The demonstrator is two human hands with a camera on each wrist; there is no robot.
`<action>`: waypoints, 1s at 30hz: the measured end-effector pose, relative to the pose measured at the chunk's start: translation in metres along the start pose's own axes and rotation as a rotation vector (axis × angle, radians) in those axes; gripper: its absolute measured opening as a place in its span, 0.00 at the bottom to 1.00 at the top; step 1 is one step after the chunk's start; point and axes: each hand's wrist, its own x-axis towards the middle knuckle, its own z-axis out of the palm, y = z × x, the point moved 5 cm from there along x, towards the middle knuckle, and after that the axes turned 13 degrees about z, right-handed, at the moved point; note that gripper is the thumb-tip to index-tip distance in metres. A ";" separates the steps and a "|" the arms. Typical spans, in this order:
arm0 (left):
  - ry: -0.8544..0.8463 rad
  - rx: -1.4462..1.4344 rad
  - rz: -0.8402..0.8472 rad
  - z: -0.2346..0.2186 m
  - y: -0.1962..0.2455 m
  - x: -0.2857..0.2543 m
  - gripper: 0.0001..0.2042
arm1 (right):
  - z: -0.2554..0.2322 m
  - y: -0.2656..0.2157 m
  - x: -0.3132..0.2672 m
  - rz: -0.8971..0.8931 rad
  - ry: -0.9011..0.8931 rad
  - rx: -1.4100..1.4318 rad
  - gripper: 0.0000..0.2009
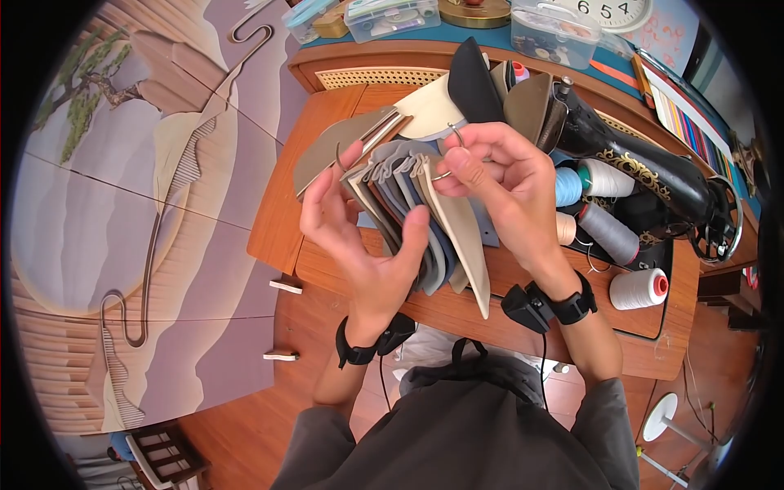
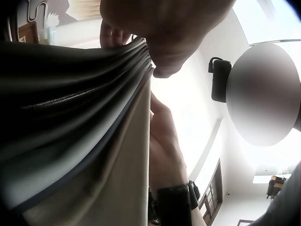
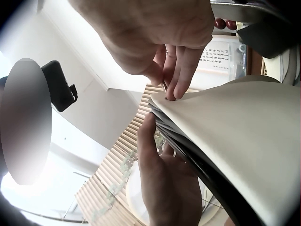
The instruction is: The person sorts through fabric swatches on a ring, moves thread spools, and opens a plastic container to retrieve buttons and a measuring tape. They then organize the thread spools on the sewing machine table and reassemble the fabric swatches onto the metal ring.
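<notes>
A thick bundle of leather-like swatches [image 1: 453, 220] in cream, grey, blue and brown hangs between my hands, threaded on a metal ring [image 1: 455, 133]. The ring's two ends stand apart above the bundle. My left hand [image 1: 359, 253] grips the bundle from the left, thumb across its near side and fingertips by one ring end. With thumb and fingers, my right hand [image 1: 510, 175] pinches the ring beside the outermost cream swatch [image 3: 235, 113]. In the left wrist view the swatches' tops bunch into folds under the left hand [image 2: 164, 28].
A black sewing machine [image 1: 629, 151] stands on the right of the wooden table [image 1: 327, 273], with several thread spools [image 1: 637, 288] around it. More swatches [image 1: 420, 110] lie behind the bundle. Plastic boxes [image 1: 392, 18] line the back shelf. A painted cabinet [image 1: 237, 269] is at left.
</notes>
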 end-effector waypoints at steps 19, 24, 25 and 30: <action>-0.151 0.120 -0.135 0.011 0.004 -0.001 0.34 | 0.008 -0.001 -0.005 -0.065 -0.021 -0.104 0.09; -0.063 0.082 -0.072 0.010 0.004 0.008 0.26 | 0.013 -0.012 -0.009 -0.119 -0.051 -0.211 0.09; -0.066 0.119 -0.001 0.007 0.006 0.010 0.24 | 0.015 -0.016 -0.009 -0.166 -0.062 -0.268 0.09; -0.082 0.133 0.109 -0.010 0.001 0.020 0.23 | 0.017 -0.021 -0.005 -0.189 -0.104 -0.239 0.09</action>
